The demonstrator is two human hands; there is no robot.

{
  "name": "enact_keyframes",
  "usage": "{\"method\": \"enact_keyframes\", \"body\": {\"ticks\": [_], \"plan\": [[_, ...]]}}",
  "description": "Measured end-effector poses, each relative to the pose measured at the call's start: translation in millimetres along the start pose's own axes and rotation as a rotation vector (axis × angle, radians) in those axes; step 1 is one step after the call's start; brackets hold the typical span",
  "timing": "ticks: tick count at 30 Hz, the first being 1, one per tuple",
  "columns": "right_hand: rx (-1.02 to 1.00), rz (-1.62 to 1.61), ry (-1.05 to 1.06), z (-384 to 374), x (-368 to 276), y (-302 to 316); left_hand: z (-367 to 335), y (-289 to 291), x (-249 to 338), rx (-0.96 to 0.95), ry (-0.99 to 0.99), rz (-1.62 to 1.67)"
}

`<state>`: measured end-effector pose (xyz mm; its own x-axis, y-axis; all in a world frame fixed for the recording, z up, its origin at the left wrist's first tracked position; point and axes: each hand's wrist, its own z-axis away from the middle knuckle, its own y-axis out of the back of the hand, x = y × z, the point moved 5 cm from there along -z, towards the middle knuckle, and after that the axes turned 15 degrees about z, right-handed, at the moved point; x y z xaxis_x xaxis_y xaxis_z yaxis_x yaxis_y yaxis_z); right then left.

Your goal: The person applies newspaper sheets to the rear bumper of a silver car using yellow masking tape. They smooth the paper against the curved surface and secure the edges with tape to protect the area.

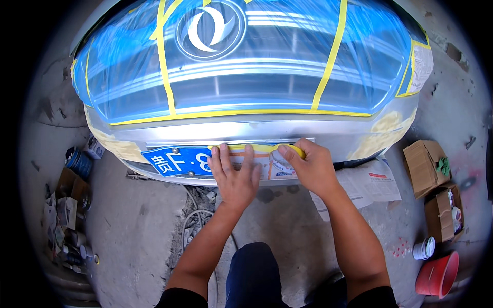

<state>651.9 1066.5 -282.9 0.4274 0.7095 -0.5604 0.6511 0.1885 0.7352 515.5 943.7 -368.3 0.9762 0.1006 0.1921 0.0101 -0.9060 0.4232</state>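
Observation:
A car bumper [205,132] spans the view, with a blue licence plate [172,163] bolted on it. A printed paper sheet [280,168] covers the right part of the plate. Along the sheet's top edge runs a strip of yellow masking tape [262,148]. My left hand [237,177] lies on the plate and sheet with its fingers stretched out, fingertips at the tape. At the sheet's upper right, my right hand [316,169] is closed around a roll of yellow masking tape [297,150], mostly hidden by the fingers.
Blue film [257,92] edged with yellow tape covers the car above. Newspaper [359,187] hangs below the bumper at right. Cardboard boxes [425,167], a white tub [424,248] and a red bucket [436,274] stand right; cans and boxes [72,197] left. A hose [186,220] crosses the floor.

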Motion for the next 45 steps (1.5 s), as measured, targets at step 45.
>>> {"method": "enact_keyframes", "body": {"ticks": [45], "plan": [[-0.011, 0.838, 0.005, 10, -1, 18, -13, -21, 27, -0.104, -0.29, -0.025]]}}
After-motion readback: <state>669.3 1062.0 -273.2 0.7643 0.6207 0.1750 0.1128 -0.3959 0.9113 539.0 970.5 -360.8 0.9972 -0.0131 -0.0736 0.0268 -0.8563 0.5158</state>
